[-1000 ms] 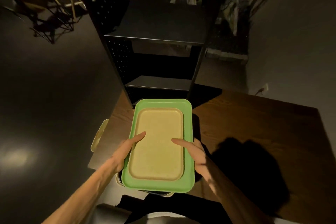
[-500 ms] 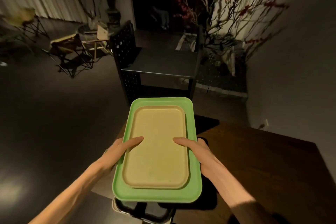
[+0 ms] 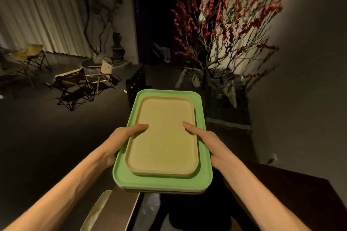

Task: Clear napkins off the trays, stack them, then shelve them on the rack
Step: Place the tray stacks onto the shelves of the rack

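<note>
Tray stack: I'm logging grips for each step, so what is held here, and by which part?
Both hands hold the tray stack by its long side edges: left hand and right hand, thumbs lying on the tan top tray.

Small tray [image 3: 163,137] on big tray [image 3: 165,179], rack [image 3: 135,84] behind, table [image 3: 293,193] at right.
</note>
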Demonstrator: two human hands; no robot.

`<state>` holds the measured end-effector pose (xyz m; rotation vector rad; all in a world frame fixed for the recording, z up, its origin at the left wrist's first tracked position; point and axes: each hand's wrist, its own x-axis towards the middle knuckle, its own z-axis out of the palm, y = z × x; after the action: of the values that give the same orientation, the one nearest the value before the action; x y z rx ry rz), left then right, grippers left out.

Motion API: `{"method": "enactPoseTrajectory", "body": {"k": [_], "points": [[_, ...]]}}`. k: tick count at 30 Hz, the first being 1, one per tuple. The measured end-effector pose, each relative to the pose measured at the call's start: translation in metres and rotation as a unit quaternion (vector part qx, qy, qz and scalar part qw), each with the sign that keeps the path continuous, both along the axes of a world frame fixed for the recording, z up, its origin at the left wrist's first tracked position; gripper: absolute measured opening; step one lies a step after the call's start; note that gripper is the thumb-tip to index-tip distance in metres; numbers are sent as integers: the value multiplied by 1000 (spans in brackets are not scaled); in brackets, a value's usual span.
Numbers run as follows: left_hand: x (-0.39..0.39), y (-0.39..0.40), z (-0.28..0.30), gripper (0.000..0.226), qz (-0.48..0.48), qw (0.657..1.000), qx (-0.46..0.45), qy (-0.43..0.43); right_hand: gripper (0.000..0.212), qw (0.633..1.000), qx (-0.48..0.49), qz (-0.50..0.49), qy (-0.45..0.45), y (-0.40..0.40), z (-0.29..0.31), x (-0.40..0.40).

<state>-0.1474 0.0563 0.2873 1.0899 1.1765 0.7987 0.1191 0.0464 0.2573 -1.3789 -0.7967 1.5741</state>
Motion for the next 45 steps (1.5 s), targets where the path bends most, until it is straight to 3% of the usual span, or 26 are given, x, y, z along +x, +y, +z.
{"method": "enactPoseTrajectory", "body": {"k": [4, 7, 12, 17, 20, 26, 28, 31, 35, 39, 45], "points": [[3, 16, 17, 75, -12, 999, 0, -53, 58, 998, 26, 24, 49, 15, 24, -1], [-1, 34, 17, 82, -5, 996, -19, -85, 49, 997, 22, 16, 77, 28, 23, -2], [-8, 60, 13, 53, 0, 989, -70, -131, 64, 993, 21, -17, 117, 48, 11, -7], [-17, 62, -7, 47, 12, 974, -130, -183, 58, 985, 16, -35, 167, 61, -1, -4], [-21, 54, -21, 39, -39, 968, -162, -188, 62, 985, 11, -49, 164, 66, -6, -2], [-13, 67, -18, 68, -32, 985, -126, -115, 56, 990, 27, -41, 134, 68, 2, -4], [-11, 73, -18, 67, -11, 986, -122, -114, 52, 994, 34, -39, 99, 60, 5, -9], [-7, 79, -19, 60, 3, 987, -118, -109, 67, 998, 50, -16, 15, 39, 6, -14], [-6, 81, -22, 48, 21, 987, -115, -108, 58, 994, 76, 62, -45, 6, 14, -17], [-1, 88, -21, 47, 24, 986, -104, -124, 61, 995, 103, 0, -6, 12, 7, -18], [15, 101, -15, 52, 21, 976, -113, -187, 73, 987, 131, -97, -16, 41, -3, -24]]}}
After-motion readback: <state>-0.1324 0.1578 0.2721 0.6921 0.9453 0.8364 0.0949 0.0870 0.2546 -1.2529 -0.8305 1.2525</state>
